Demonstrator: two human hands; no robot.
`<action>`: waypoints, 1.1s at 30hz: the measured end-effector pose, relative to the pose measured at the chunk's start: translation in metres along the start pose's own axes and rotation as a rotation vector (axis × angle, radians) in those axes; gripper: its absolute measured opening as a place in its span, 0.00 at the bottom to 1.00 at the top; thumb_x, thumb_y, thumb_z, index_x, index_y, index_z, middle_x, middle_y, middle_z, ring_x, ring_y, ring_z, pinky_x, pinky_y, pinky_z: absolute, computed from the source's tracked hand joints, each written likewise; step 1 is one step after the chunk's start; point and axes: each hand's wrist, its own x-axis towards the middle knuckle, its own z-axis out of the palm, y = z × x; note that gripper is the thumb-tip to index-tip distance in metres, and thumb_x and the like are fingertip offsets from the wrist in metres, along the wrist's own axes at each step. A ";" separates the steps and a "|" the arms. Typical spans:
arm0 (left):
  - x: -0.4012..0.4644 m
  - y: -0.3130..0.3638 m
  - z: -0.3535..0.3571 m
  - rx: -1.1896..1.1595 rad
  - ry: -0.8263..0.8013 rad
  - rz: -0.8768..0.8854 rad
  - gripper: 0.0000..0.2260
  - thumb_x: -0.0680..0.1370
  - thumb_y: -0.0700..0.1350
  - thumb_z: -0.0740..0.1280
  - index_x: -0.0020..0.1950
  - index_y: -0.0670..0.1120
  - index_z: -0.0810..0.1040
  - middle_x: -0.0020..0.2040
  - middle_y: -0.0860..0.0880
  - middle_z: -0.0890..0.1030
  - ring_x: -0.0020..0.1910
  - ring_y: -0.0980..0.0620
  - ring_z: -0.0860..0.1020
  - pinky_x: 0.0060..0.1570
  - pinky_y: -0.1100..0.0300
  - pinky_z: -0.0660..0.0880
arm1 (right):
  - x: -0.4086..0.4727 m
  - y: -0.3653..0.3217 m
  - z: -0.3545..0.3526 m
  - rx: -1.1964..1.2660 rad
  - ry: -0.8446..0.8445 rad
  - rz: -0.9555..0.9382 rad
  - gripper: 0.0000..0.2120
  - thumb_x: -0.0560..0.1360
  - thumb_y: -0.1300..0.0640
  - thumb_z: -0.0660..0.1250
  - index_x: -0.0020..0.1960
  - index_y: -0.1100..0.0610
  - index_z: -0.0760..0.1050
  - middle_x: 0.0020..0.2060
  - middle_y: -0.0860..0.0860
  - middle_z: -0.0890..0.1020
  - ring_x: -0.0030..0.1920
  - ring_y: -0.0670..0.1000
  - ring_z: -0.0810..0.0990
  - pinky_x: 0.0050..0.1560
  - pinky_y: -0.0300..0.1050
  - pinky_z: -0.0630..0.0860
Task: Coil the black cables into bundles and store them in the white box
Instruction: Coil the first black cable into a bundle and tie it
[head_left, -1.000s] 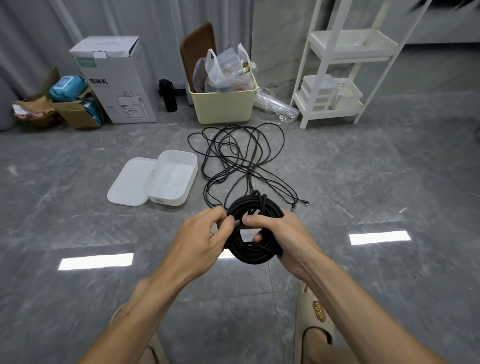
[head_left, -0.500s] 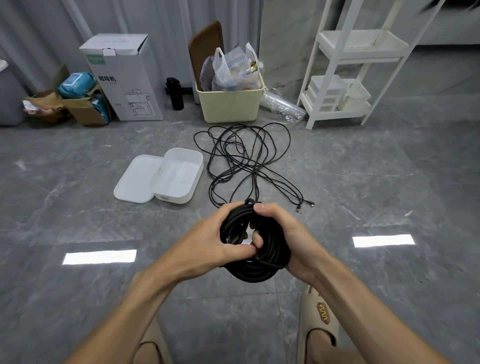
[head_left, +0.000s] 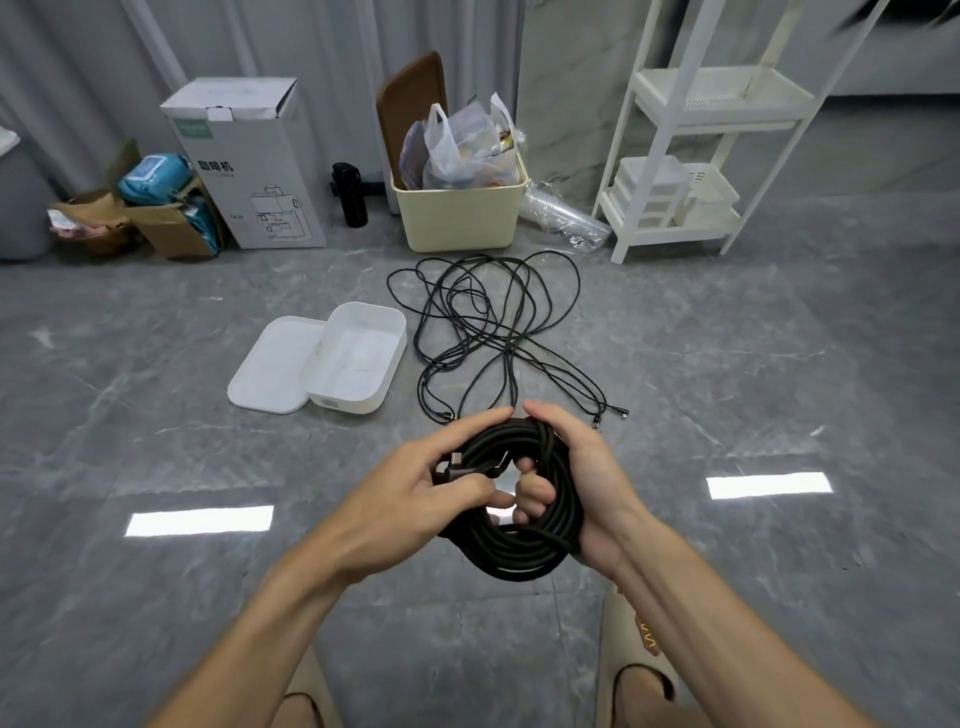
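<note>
- Cardboard boxes (head_left: 156, 218) w/ blue items, far left by the curtain; tall white carton (head_left: 249, 166) just to their right.
- White box (head_left: 358, 358) on the floor, open, nothing visible inside; its lid (head_left: 275, 369) lies flat, touching the box's left side.
- Black bottle (head_left: 350, 195) stands upright betw. the carton and a cream bin (head_left: 460, 215) stuffed w/ plastic bags.
- Left hand (head_left: 415, 499) in front centre: thumb + fingers pinch the cable's plug end at the left edge of the coiled bundle (head_left: 519, 540).
- Coiled bundle is held up above the floor betw. both hands, well apart from the white box, nearer the camera.
- Loose black cables (head_left: 493, 332) sprawl on the floor right of the white box, past the bundle; connector ends lie near the right hand.
- Right hand (head_left: 582, 467) wraps the bundle's right side, fingers curled through the middle of the coil.
- White shelf rack (head_left: 691, 156) far right, trays on its lower shelf.
</note>
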 end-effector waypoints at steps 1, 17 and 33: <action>0.000 0.000 0.000 -0.040 -0.004 -0.005 0.26 0.75 0.41 0.65 0.71 0.61 0.71 0.54 0.43 0.85 0.55 0.45 0.84 0.57 0.56 0.79 | 0.000 0.001 0.000 0.002 -0.012 -0.004 0.24 0.70 0.38 0.70 0.26 0.56 0.73 0.20 0.51 0.66 0.20 0.51 0.66 0.27 0.42 0.73; 0.004 0.012 0.004 -0.352 -0.102 -0.174 0.08 0.70 0.33 0.65 0.47 0.41 0.76 0.35 0.47 0.82 0.33 0.50 0.81 0.36 0.63 0.77 | -0.004 -0.007 0.006 -0.135 -0.182 0.033 0.28 0.59 0.30 0.77 0.30 0.55 0.75 0.21 0.50 0.68 0.22 0.49 0.64 0.25 0.40 0.68; 0.017 -0.003 0.011 -0.806 0.207 -0.211 0.15 0.72 0.55 0.70 0.40 0.42 0.80 0.33 0.48 0.73 0.30 0.50 0.74 0.34 0.58 0.75 | -0.007 0.001 0.008 0.036 -0.230 -0.120 0.11 0.69 0.54 0.75 0.48 0.59 0.83 0.39 0.55 0.81 0.30 0.47 0.73 0.40 0.41 0.77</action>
